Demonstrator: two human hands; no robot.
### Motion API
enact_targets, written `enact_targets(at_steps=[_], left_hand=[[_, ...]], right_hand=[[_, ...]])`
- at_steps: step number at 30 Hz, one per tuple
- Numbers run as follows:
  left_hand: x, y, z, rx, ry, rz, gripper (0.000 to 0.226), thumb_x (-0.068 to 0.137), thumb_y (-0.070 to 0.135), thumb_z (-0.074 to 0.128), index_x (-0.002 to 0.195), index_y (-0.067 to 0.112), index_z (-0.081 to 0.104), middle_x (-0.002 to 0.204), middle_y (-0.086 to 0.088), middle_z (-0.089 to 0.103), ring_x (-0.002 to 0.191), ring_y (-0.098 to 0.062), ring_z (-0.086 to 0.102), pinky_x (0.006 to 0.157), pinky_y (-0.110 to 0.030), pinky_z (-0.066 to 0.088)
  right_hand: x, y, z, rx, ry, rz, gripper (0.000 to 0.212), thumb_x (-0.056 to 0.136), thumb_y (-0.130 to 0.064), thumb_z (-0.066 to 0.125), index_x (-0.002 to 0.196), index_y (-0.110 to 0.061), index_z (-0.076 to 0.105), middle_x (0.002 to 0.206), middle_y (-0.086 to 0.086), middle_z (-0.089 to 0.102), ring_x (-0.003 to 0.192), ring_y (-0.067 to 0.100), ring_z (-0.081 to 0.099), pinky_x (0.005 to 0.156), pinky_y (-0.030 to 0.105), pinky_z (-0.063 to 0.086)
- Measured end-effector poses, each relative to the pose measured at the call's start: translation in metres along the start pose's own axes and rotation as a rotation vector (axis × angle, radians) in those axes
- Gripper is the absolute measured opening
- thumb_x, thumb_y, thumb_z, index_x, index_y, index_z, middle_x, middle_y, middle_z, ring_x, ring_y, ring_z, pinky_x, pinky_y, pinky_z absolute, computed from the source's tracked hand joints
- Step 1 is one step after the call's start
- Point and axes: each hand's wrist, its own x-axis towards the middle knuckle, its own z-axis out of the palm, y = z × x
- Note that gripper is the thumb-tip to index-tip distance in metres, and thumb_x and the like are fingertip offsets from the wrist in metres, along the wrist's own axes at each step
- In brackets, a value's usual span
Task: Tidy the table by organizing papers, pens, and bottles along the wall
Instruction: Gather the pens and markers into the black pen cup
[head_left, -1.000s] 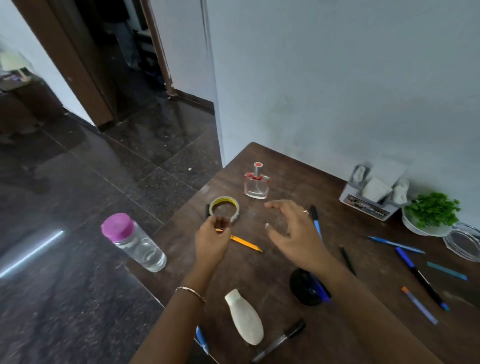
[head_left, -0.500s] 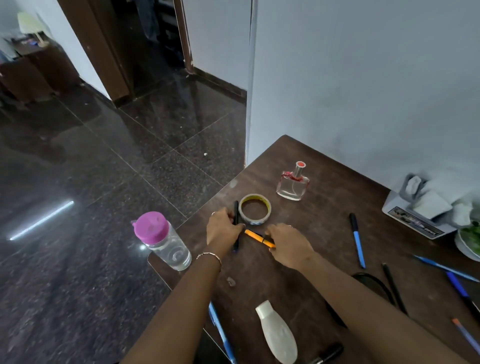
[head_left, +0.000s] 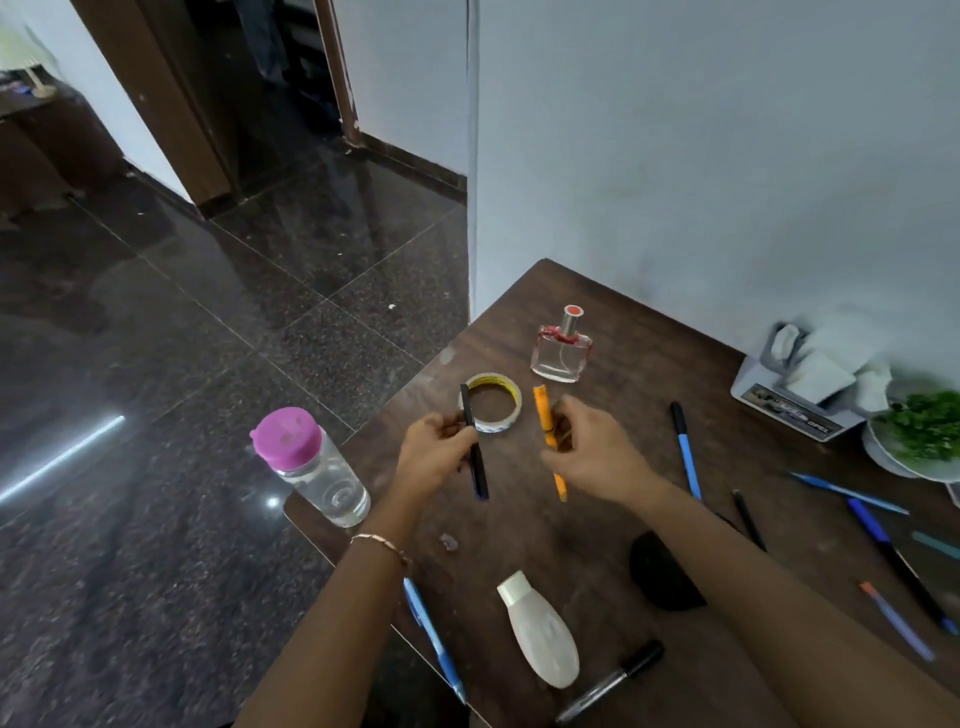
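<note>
My left hand (head_left: 434, 457) holds a black pen (head_left: 475, 452) lifted above the brown table (head_left: 613, 525). My right hand (head_left: 592, 457) pinches an orange pen (head_left: 544, 421), also lifted. Just behind them lie a tape roll (head_left: 501, 402) and a small glass perfume bottle (head_left: 562, 351). A clear water bottle with a pink cap (head_left: 309, 465) stands at the table's left corner. A white squeeze bottle (head_left: 543, 631) lies near the front edge. Several blue pens, one (head_left: 687, 452) beside my right hand, are scattered to the right.
A tissue holder (head_left: 802, 387) and a plant in a white bowl (head_left: 922, 436) sit by the wall at right. A black marker (head_left: 615, 683), a blue pen (head_left: 434, 636) and a black round object (head_left: 662, 574) lie near the front. Dark tiled floor lies beyond the table's left edge.
Both hands have lifted their pens off the table: the left raised the black pen, the right raised the orange pen and turned it upright. The view shifted slightly.
</note>
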Motion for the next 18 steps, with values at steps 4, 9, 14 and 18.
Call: enact_targets(at_steps=[4,9,14,18], left_hand=[[-0.046,0.018,0.016,-0.258,-0.149,-0.003,0.016,0.090,0.002,0.052,0.093,0.010,0.066,0.074,-0.006,0.059,0.065,-0.019,0.055,0.058,-0.027,0.049],[-0.085,0.041,0.046,-0.213,-0.360,0.021,0.016,0.095,0.005,0.051,0.099,0.013,0.065,0.081,-0.004,0.063,0.047,-0.012,0.056,0.038,-0.020,0.043],[-0.115,0.050,0.081,0.001,-0.433,0.180,0.021,0.085,0.006,0.068,0.106,0.006,0.070,0.073,-0.002,0.064,0.057,-0.007,0.054,0.048,-0.015,0.042],[-0.130,0.057,0.105,0.159,-0.394,0.293,0.022,0.078,-0.001,0.073,0.098,0.009,0.071,0.082,-0.004,0.071,0.069,-0.006,0.063,0.064,-0.013,0.051]], right_hand=[[-0.033,0.004,-0.039,0.319,0.080,0.036,0.033,0.075,-0.009,0.070,0.098,-0.022,0.051,0.088,0.000,0.062,0.079,0.017,0.063,0.076,0.036,0.055],[-0.081,0.027,-0.080,0.502,0.222,-0.009,0.081,0.078,0.001,0.068,0.141,-0.034,0.029,0.091,0.009,0.066,0.079,0.024,0.068,0.078,0.037,0.056],[-0.129,0.062,-0.111,0.516,0.421,0.004,0.080,0.078,0.007,0.068,0.139,-0.031,0.034,0.090,0.008,0.064,0.083,0.025,0.070,0.072,0.035,0.060],[-0.154,0.081,-0.112,0.526,0.534,0.013,0.060,0.084,0.000,0.065,0.129,-0.032,0.042,0.093,0.007,0.064,0.080,0.017,0.070,0.070,0.028,0.057]])
